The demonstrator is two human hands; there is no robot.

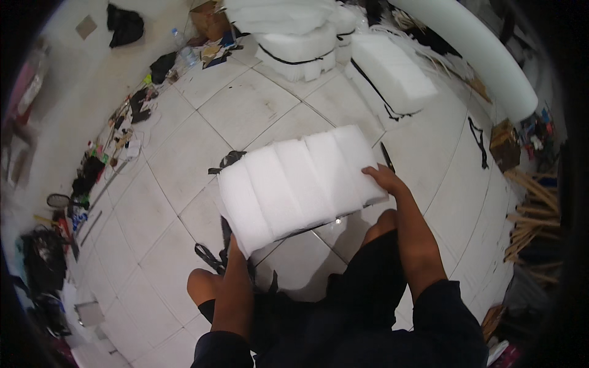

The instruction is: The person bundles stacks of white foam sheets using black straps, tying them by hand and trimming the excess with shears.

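Observation:
A row of several thick white foam slabs (294,184), pressed side by side into one block, lies tilted in front of my knees. My right hand (383,178) grips its right end, thumb on the top face and the other fingers over the end. At the lower left corner, my left hand (233,245) holds the other end; its fingers are mostly hidden by the foam. A thin dark pointed thing, perhaps a knife (386,154), lies just beyond my right hand. Black strips (211,257) lie beside my left forearm, and a black bunched strip (231,159) shows behind the block.
Foam bundles tied with black bands (297,58) stand at the back, with another tied bundle (392,73) to their right. A large white foam roll (485,49) arches at the far right. Wooden sticks (534,214) pile up at right; clutter (92,172) lines the left wall.

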